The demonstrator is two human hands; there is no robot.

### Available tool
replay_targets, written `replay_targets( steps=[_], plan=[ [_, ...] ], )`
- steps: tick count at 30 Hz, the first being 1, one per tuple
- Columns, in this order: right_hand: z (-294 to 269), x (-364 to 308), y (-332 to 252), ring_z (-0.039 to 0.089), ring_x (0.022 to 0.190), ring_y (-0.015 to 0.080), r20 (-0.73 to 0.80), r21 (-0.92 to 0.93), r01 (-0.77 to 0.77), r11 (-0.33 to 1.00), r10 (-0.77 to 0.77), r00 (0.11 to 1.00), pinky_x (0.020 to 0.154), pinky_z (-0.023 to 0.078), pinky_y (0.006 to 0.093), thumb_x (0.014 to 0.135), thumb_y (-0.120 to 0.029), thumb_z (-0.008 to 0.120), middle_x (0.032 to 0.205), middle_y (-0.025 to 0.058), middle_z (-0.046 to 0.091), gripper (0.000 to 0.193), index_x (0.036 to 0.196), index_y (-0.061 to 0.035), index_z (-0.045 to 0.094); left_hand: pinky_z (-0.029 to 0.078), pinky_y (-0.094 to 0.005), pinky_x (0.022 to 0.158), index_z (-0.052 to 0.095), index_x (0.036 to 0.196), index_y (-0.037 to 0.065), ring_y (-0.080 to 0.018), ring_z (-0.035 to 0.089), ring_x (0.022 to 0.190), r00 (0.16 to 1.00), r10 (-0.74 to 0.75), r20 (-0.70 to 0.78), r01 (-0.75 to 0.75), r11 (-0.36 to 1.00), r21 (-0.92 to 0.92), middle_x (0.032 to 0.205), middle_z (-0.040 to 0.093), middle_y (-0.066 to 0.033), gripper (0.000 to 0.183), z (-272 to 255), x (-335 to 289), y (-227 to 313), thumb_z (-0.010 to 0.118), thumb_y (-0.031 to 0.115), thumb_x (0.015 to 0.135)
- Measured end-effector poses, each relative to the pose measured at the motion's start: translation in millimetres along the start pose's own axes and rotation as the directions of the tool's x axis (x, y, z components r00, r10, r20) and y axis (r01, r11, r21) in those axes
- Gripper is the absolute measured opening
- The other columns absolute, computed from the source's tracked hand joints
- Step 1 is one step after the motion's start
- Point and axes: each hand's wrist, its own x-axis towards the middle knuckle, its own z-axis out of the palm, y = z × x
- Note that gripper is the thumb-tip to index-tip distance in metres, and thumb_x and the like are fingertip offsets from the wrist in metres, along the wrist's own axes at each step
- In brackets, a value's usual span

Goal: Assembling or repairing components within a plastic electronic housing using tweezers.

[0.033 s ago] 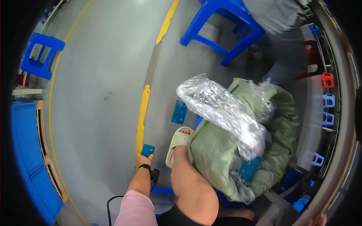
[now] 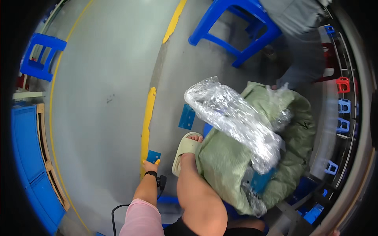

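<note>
My left hand (image 2: 151,166), held low over the floor beside the yellow line, is closed on a flat blue rectangular sheet (image 2: 154,157) with small pale marks. A similar blue sheet (image 2: 186,117) lies on the floor, left of a bundle of crumpled clear plastic film (image 2: 232,114). That bundle rests on a large green woven sack (image 2: 224,157) to the right of my leg. More blue material (image 2: 262,181) shows in the sack's opening among clear film. Only a sliver of skin, probably my right hand (image 2: 335,233), appears at the lower right edge; its fingers are hidden.
My sandalled foot (image 2: 185,147) is between my left hand and the sack. A blue stool (image 2: 236,29) stands ahead, near a person in grey clothing (image 2: 297,27). Another blue stool (image 2: 42,57) and blue crates (image 2: 33,157) line the left. A pale curved edge (image 2: 360,169) runs along the right.
The film bundle and the sack's right side have shifted slightly rightward. The skin at the lower right edge now shows less. My left hand still holds the blue sheet in nearly the same place.
</note>
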Motion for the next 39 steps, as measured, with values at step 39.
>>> replay_targets(
  steps=[39],
  plan=[
    [54, 23, 18, 0.045, 0.072, 0.0087, -0.071, -0.094, -0.054, 0.994, 0.047, 0.996, 0.065, 0.039, 0.0211, 0.076, -0.001, 0.052, 0.097, 0.0045, 0.049, 0.043, 0.117, -0.0057, 0.041, 0.045, -0.0342, 0.07, 0.06, 0.09, -0.002, -0.0238, 0.059, 0.075, 0.852, 0.477, -0.216, -0.482, 0.553, -0.679, 0.083, 0.062, -0.0157, 0.025, -40, -34, 215, 0.066, 0.015, 0.074]
  ],
)
